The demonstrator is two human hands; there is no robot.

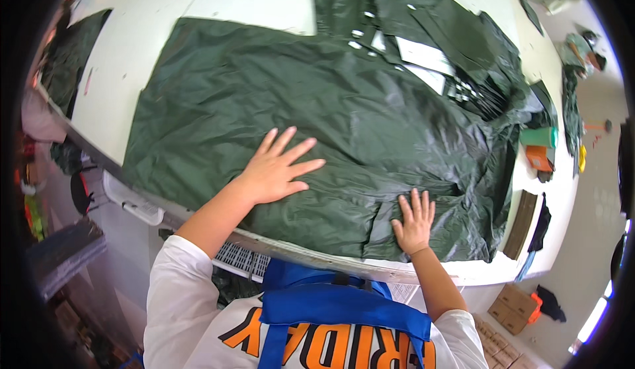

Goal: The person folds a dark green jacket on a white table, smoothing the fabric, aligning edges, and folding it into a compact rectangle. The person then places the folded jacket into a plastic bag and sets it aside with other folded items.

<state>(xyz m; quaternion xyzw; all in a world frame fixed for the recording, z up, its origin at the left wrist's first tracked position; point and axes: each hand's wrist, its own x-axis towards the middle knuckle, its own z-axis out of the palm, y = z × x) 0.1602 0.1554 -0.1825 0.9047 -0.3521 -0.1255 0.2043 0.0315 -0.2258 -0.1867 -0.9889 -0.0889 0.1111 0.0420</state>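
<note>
White table [112,117] is filling most of the view, its near edge curving in front of me. Dark green cloth [350,117] is lying on it, long axis running left to right: straight-edged end pointing left, crumpled end pointing right. My left hand [271,170] is resting on the cloth near mid-length, fingers spread, gripping nothing. My right hand [415,227], set apart, is lying flat, fingers extended, nearer the crumpled end and table edge. Cloth is extending directly beneath both and away from me.
</note>
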